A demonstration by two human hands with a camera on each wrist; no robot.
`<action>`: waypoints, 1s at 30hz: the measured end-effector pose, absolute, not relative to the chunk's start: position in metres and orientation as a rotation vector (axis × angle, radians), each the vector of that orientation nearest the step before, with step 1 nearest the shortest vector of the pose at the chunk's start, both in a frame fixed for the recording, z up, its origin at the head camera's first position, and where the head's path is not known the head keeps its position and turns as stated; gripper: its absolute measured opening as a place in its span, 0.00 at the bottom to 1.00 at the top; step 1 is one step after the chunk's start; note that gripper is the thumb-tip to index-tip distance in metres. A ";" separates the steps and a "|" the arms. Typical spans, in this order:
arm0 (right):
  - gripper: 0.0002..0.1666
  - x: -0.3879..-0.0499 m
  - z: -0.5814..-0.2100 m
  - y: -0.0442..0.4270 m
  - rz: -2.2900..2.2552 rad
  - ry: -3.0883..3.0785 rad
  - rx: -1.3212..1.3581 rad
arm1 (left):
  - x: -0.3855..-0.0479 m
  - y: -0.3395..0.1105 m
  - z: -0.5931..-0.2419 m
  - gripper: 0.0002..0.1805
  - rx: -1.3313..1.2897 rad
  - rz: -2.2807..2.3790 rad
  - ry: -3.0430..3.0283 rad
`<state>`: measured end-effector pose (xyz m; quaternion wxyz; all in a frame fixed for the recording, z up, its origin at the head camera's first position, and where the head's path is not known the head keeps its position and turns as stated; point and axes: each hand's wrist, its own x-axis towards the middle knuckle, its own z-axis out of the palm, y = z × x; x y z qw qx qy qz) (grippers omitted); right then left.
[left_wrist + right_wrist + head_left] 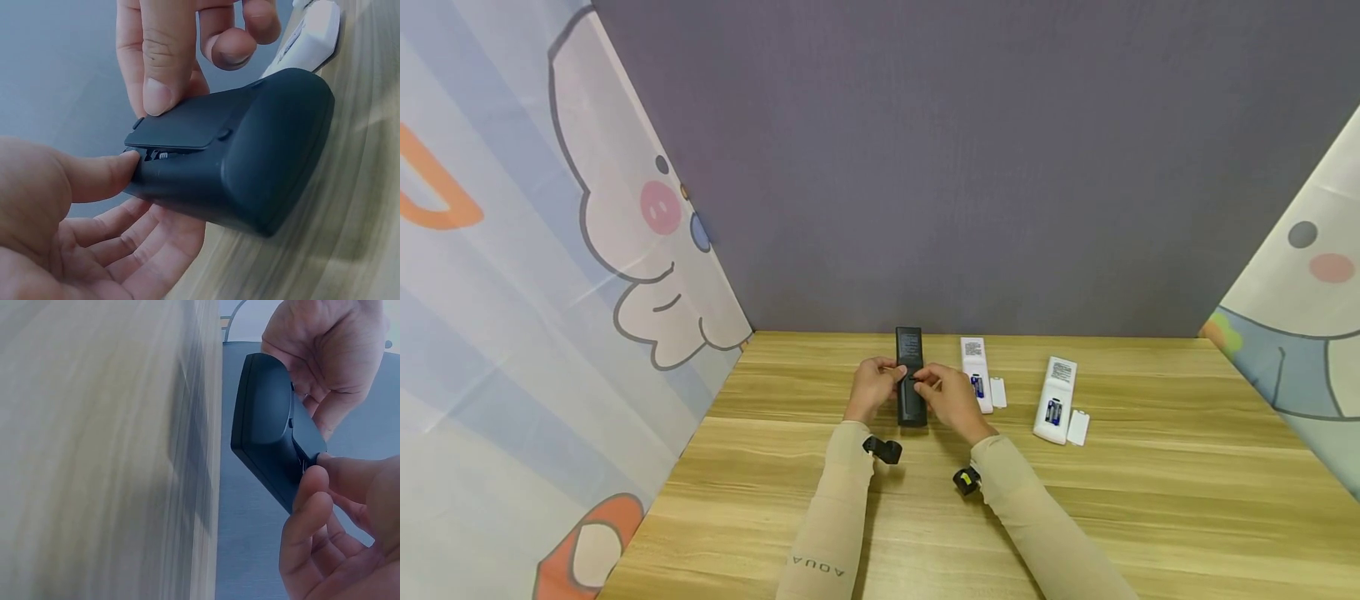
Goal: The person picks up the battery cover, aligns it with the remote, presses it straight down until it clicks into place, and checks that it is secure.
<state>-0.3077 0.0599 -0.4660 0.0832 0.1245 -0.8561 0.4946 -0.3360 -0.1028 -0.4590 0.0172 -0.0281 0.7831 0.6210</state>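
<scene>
My left hand (871,387) grips the black remote (911,343) from its left side, the thumb at the edge of its battery cover. From the right, my right hand (955,402) pinches the cover between thumb and finger. In the left wrist view the cover (181,122) sits slightly raised over the compartment, and a dark gap with a small metallic part shows beside the left thumb. The right wrist view shows the rounded end of the remote (265,406) clear of the wooden surface, with the right fingertips at the cover's edge.
To the right lie two white remotes, one nearer (974,358) and one farther (1051,427), with blue batteries in their open compartments. Beside each lies a loose white cover, the nearer (998,392) and the farther (1078,427). A grey panel (970,167) stands behind the wooden table (1187,467).
</scene>
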 end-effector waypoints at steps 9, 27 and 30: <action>0.07 -0.308 -0.466 0.060 1.468 -2.557 0.320 | -0.336 -0.104 -0.459 0.18 -0.074 1.927 2.420; 0.08 -0.308 -0.469 0.060 1.635 -2.529 0.209 | -0.334 -0.106 -0.456 0.19 -0.044 1.964 2.357; 0.08 -0.309 -0.469 0.060 1.686 -2.523 0.206 | -0.336 -0.107 -0.457 0.20 -0.036 1.957 2.334</action>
